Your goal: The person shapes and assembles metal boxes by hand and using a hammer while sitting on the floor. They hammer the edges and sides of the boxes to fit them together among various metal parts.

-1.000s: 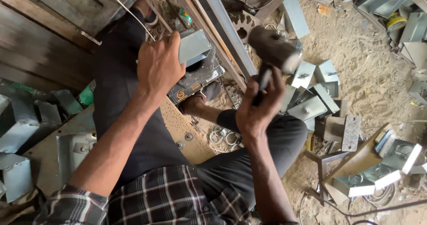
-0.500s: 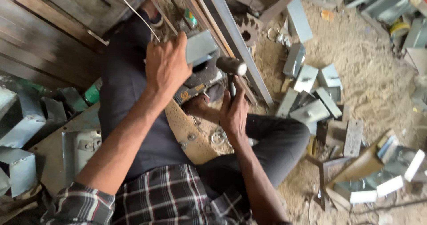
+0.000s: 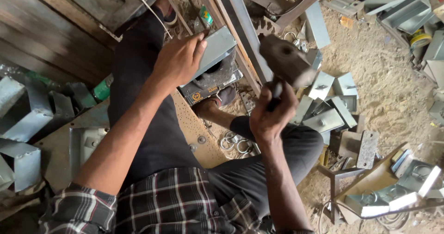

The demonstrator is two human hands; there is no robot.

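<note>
The person's right hand (image 3: 270, 116) is gripping the dark handle of a heavy hammer (image 3: 283, 60), fingers closed tight around it, and holding the blocky, worn head raised above the work. The left hand (image 3: 178, 60) is wrapping over the near edge of a folded grey sheet-metal bracket (image 3: 215, 51), thumb on top, steadying it on a dark block (image 3: 215, 79) just to the left of a long steel rail (image 3: 243, 30).

The fingers are lying very close to where a blow would seem to land, so a slightly off-line swing could catch them. The bracket appears only hand-held on the block, so a glancing hit could kick it sideways. The person's bare foot (image 3: 212, 105) is resting just beneath the block, where a dislodged piece could drop.

The bracket is looking pale grey and smooth, with a flat top face and 1 sharp fold visible along its near edge. Similar bent brackets (image 3: 326, 109) are lying scattered on the sandy ground (image 3: 384, 81) to the right, and metal rings (image 3: 236, 145) are lying near the knee.
</note>
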